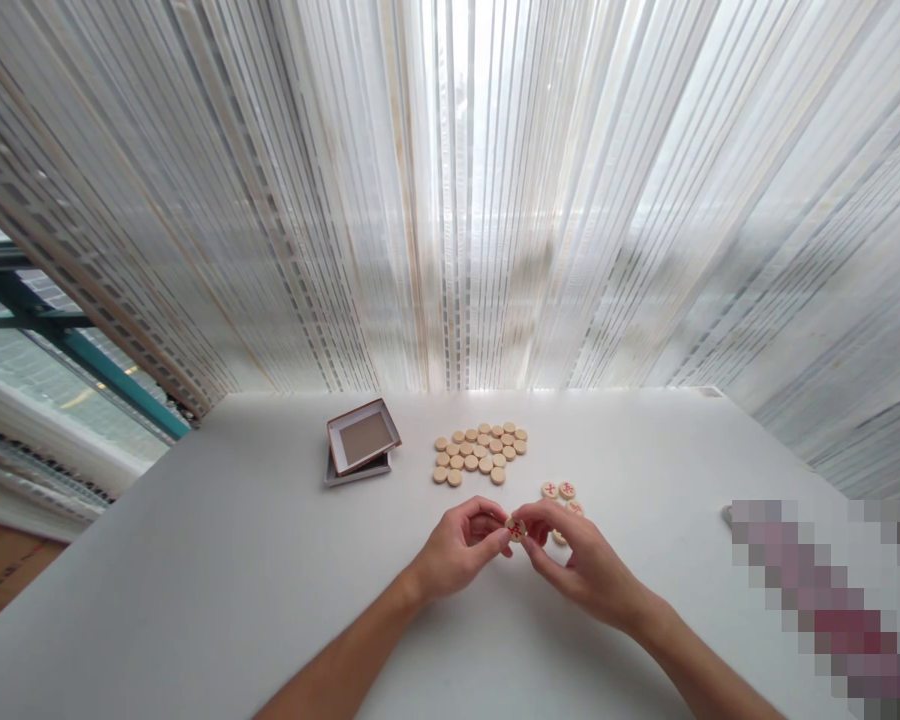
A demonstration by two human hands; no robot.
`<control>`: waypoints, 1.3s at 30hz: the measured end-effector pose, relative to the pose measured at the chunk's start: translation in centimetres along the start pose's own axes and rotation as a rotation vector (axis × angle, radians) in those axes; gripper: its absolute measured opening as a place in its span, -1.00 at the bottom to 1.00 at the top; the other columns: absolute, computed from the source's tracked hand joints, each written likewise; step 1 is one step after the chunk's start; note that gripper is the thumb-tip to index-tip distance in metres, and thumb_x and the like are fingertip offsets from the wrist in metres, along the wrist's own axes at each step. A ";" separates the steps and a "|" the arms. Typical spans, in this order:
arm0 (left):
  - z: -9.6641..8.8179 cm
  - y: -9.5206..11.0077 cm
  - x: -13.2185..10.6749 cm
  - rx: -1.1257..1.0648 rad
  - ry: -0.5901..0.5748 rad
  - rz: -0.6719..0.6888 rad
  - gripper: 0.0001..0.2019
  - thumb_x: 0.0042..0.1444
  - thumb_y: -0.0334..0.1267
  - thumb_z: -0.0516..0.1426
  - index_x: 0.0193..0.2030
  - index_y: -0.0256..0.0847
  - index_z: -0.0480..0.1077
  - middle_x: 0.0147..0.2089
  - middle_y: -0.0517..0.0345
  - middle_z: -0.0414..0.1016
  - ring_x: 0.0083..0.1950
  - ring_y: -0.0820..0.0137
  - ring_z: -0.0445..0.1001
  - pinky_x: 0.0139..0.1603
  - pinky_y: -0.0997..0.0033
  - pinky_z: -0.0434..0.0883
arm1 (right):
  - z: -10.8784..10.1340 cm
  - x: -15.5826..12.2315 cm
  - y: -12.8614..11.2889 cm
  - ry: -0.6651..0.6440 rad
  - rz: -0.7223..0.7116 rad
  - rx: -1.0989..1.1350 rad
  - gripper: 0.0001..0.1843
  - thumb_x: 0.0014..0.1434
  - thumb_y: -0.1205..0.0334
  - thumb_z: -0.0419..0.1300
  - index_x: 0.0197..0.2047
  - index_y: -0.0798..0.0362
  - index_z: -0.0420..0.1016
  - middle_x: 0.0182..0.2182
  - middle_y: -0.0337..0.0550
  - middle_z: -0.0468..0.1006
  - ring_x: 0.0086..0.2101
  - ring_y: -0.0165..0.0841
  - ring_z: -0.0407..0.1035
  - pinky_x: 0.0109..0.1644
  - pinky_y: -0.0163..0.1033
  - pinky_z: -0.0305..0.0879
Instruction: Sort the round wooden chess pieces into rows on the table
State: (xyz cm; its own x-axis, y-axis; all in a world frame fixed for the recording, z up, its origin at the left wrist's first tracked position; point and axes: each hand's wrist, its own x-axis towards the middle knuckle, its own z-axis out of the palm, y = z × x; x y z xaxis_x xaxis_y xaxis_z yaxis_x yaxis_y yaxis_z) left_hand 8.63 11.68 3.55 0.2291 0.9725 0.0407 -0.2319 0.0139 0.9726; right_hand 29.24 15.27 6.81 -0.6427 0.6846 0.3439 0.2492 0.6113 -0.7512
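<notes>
Between the fingertips of my left hand [461, 545] and my right hand [574, 550] is a round xiangqi piece [515, 529], its red character facing me. Both hands pinch it just above the table, one from each side. Close beyond my right hand lie several red-marked pieces [567, 490], partly hidden by its fingers. Farther back, a loose group of pale wooden pieces [471, 462] lies flat with no characters visible on top.
A shallow open box [364, 440] rests tilted on another tray-like part [356, 477] at the back left of the white table [195, 600]. Striped curtains [457, 200] hang along the far edge. A pixelated area covers the right side.
</notes>
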 end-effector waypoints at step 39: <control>1.1 0.1 -0.9 0.352 -0.020 0.057 -0.64 0.23 -0.09 0.23 0.07 -0.26 0.44 -0.16 -0.06 0.67 -0.29 0.31 0.63 -0.19 0.30 0.56 | 0.2 0.1 0.8 -0.005 0.136 -0.031 -0.81 0.33 0.08 0.18 -0.29 -0.01 0.41 -0.42 -0.24 0.53 -0.40 -0.38 0.39 -0.30 -0.27 0.34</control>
State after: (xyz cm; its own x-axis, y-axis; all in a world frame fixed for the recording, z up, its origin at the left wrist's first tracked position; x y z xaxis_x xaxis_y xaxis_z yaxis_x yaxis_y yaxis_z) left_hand 9.42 10.60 3.84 0.2446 0.9646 0.0986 0.0938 -0.1247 0.9877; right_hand 29.27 15.72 6.17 -0.6051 0.7602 0.2367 0.3566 0.5246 -0.7731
